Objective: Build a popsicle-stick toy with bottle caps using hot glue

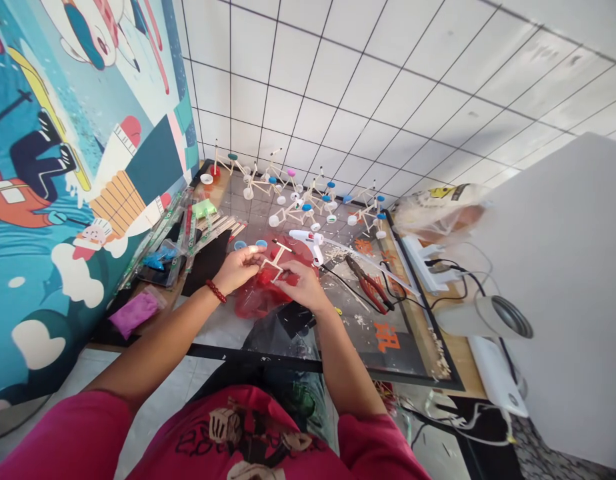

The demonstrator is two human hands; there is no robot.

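Observation:
A small frame of pale wooden sticks [274,261] is held between both hands, above a red plastic bag [253,303] on the table. My left hand [238,268] pinches its left side. My right hand [301,285] grips its lower right part, fingers pressed together. A dark tip shows at the top of the frame. Just behind the hands lie two blue bottle caps [240,245]. A white glue gun [311,244] rests to the right of them.
Several stick models with coloured caps [307,208] stand at the back. Red-handled pliers [371,285] and a black cable lie right. Loose sticks [219,230], a pink packet [135,312] and a blue packet [161,256] are left. A power strip [425,263] sits beyond the right edge.

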